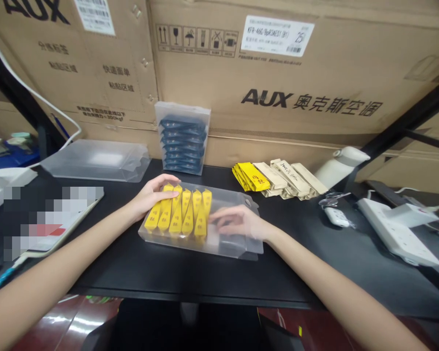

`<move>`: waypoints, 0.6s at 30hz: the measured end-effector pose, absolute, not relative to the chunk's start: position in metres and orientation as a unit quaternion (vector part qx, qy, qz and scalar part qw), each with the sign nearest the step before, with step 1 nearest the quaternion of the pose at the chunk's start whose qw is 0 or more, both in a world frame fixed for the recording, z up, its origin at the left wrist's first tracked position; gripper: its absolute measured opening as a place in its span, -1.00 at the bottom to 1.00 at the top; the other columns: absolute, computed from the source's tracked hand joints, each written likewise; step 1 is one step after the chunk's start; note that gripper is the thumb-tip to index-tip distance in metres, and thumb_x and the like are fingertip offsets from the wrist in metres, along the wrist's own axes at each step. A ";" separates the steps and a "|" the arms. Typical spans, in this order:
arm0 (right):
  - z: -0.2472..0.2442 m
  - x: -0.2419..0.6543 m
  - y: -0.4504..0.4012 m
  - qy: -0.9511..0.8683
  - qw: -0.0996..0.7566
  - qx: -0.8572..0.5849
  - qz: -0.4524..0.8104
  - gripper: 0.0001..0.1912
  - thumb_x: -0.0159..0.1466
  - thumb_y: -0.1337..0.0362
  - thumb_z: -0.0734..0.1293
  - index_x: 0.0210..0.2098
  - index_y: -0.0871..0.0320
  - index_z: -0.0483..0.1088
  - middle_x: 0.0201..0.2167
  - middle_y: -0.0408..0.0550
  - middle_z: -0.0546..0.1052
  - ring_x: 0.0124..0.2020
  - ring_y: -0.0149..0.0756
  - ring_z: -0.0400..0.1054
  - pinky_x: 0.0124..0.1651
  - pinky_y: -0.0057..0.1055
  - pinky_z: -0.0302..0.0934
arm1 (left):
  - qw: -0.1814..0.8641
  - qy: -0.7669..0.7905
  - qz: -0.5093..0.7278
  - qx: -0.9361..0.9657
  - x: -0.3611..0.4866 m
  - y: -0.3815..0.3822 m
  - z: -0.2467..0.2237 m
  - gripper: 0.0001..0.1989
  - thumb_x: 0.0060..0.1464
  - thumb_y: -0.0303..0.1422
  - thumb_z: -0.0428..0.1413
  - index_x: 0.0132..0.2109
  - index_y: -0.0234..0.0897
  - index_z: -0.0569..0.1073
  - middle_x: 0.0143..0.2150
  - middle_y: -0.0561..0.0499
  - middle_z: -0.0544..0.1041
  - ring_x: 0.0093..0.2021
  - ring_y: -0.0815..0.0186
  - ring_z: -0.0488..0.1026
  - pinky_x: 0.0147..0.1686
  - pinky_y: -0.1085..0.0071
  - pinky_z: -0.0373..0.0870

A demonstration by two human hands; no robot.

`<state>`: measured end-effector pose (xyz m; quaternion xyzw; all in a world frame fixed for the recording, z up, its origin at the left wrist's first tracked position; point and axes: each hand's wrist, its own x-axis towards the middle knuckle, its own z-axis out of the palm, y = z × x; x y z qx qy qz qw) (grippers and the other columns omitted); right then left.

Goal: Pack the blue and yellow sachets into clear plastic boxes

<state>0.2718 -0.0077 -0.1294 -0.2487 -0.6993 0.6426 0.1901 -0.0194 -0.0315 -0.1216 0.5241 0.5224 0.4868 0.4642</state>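
A clear plastic box (227, 246) lies on the black table with a row of several yellow packets (176, 214) filling its left part. My left hand (155, 195) grips the box's upper left side, thumb over the tops of the packets. My right hand (241, 222) reaches inside from the box's right end, its slightly blurred, bent fingers beside the rightmost packet; whether they hold anything is hidden. More yellow packets (250, 176) lie stacked behind, to the right, beside cream packets (292, 178).
Behind stands a clear box of blue packets (183, 141), next to an empty clear box (98, 158). A tablet (58, 219) lies left. A white bottle (342, 165) and power strip (398, 231) are right. Large cartons (219, 78) wall the back.
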 end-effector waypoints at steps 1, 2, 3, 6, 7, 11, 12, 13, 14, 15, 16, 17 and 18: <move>-0.129 0.270 -0.011 -0.696 0.180 -0.246 0.651 -0.67 0.11 0.27 0.48 -0.11 0.11 0.55 -0.12 -0.03 0.60 -0.25 -0.34 0.52 -0.33 -0.48 0.43 | 0.465 0.522 0.482 0.528 -0.018 -0.032 -0.121 -0.62 -0.19 -0.27 0.35 -0.15 -0.17 0.50 0.02 -0.03 0.53 0.05 0.07 0.45 0.05 0.14 0.37; -0.129 0.269 -0.014 -0.690 0.179 -0.247 0.657 -0.70 0.13 0.26 0.46 -0.12 0.12 0.54 -0.16 -0.03 0.60 -0.26 -0.35 0.52 -0.39 -0.52 0.41 | 0.467 0.522 0.479 0.530 -0.017 -0.032 -0.121 -0.62 -0.18 -0.27 0.34 -0.15 -0.17 0.50 0.02 -0.02 0.52 0.05 0.07 0.45 0.06 0.13 0.37; -0.130 0.268 -0.017 -0.682 0.185 -0.252 0.661 -0.73 0.15 0.26 0.45 -0.13 0.12 0.54 -0.20 -0.05 0.61 -0.28 -0.36 0.51 -0.42 -0.54 0.40 | 0.470 0.521 0.477 0.529 -0.016 -0.032 -0.122 -0.62 -0.18 -0.27 0.34 -0.15 -0.16 0.50 0.03 -0.02 0.52 0.05 0.07 0.45 0.06 0.13 0.36; -0.132 0.267 -0.019 -0.647 0.222 -0.275 0.676 -0.75 0.20 0.24 0.41 -0.11 0.11 0.47 -0.30 -0.09 0.61 -0.36 -0.39 0.51 -0.45 -0.53 0.39 | 0.478 0.521 0.473 0.526 -0.018 -0.030 -0.124 -0.60 -0.19 -0.26 0.35 -0.13 -0.16 0.50 0.06 -0.04 0.51 0.06 0.05 0.45 0.06 0.10 0.37; -0.133 0.267 -0.018 -0.633 0.232 -0.285 0.681 -0.73 0.21 0.24 0.40 -0.09 0.11 0.45 -0.33 -0.10 0.61 -0.39 -0.40 0.50 -0.45 -0.52 0.40 | 0.480 0.520 0.471 0.527 -0.019 -0.029 -0.124 -0.59 -0.19 -0.25 0.35 -0.13 -0.16 0.50 0.06 -0.04 0.51 0.06 0.04 0.45 0.06 0.09 0.37; -0.136 0.274 -0.007 -0.607 0.257 -0.322 0.680 -0.74 0.18 0.25 0.40 -0.14 0.17 0.47 -0.39 -0.08 0.60 -0.44 -0.40 0.50 -0.38 -0.45 0.43 | 0.485 0.533 0.468 0.512 -0.024 -0.027 -0.123 -0.55 -0.20 -0.22 0.37 -0.10 -0.15 0.50 0.05 -0.04 0.53 0.08 0.03 0.46 0.05 0.13 0.41; -0.136 0.277 -0.003 -0.610 0.271 -0.333 0.666 -0.78 0.17 0.25 0.39 -0.20 0.18 0.48 -0.40 -0.08 0.60 -0.45 -0.40 0.49 -0.37 -0.45 0.42 | 0.482 0.545 0.475 0.495 -0.025 -0.026 -0.122 -0.53 -0.22 -0.22 0.38 -0.10 -0.15 0.50 0.05 -0.03 0.53 0.08 0.05 0.47 0.04 0.15 0.42; -0.136 0.281 0.001 -0.618 0.289 -0.346 0.644 -0.81 0.16 0.24 0.38 -0.24 0.19 0.48 -0.42 -0.08 0.59 -0.48 -0.41 0.48 -0.37 -0.44 0.42 | 0.479 0.558 0.486 0.472 -0.027 -0.026 -0.120 -0.50 -0.25 -0.23 0.39 -0.09 -0.14 0.49 0.05 -0.03 0.53 0.07 0.05 0.47 0.04 0.17 0.43; -0.135 0.285 0.005 -0.630 0.311 -0.361 0.613 -0.82 0.16 0.23 0.37 -0.28 0.20 0.48 -0.43 -0.08 0.58 -0.50 -0.41 0.46 -0.38 -0.43 0.41 | 0.476 0.570 0.500 0.446 -0.028 -0.025 -0.118 -0.46 -0.28 -0.24 0.41 -0.08 -0.14 0.48 0.05 -0.03 0.53 0.07 0.05 0.48 0.03 0.18 0.44; -0.134 0.289 0.010 -0.645 0.340 -0.380 0.569 -0.83 0.17 0.22 0.35 -0.30 0.20 0.47 -0.44 -0.08 0.57 -0.53 -0.42 0.44 -0.38 -0.42 0.41 | 0.474 0.581 0.512 0.418 -0.030 -0.025 -0.117 -0.41 -0.31 -0.24 0.43 -0.06 -0.14 0.46 0.04 -0.03 0.54 0.06 0.05 0.49 0.01 0.18 0.46; -0.133 0.294 0.014 -0.662 0.372 -0.400 0.512 -0.83 0.17 0.22 0.33 -0.31 0.19 0.46 -0.45 -0.08 0.56 -0.53 -0.41 0.43 -0.38 -0.40 0.41 | 0.474 0.590 0.522 0.393 -0.031 -0.024 -0.115 -0.37 -0.34 -0.25 0.44 -0.04 -0.13 0.45 0.01 -0.03 0.55 0.05 0.04 0.49 -0.01 0.18 0.47; -0.131 0.299 0.018 -0.681 0.404 -0.422 0.441 -0.83 0.19 0.21 0.31 -0.31 0.18 0.45 -0.43 -0.06 0.56 -0.52 -0.38 0.43 -0.36 -0.38 0.41 | 0.476 0.596 0.528 0.374 -0.033 -0.024 -0.114 -0.34 -0.37 -0.25 0.45 -0.03 -0.13 0.45 -0.01 -0.02 0.56 0.03 0.04 0.50 -0.03 0.18 0.49; -0.130 0.305 0.022 -0.700 0.434 -0.441 0.358 -0.83 0.20 0.21 0.30 -0.30 0.17 0.44 -0.41 -0.04 0.56 -0.48 -0.34 0.44 -0.33 -0.34 0.41 | 0.479 0.600 0.529 0.361 -0.034 -0.023 -0.113 -0.32 -0.39 -0.25 0.46 -0.03 -0.13 0.45 -0.05 -0.01 0.57 0.02 0.04 0.51 -0.04 0.18 0.50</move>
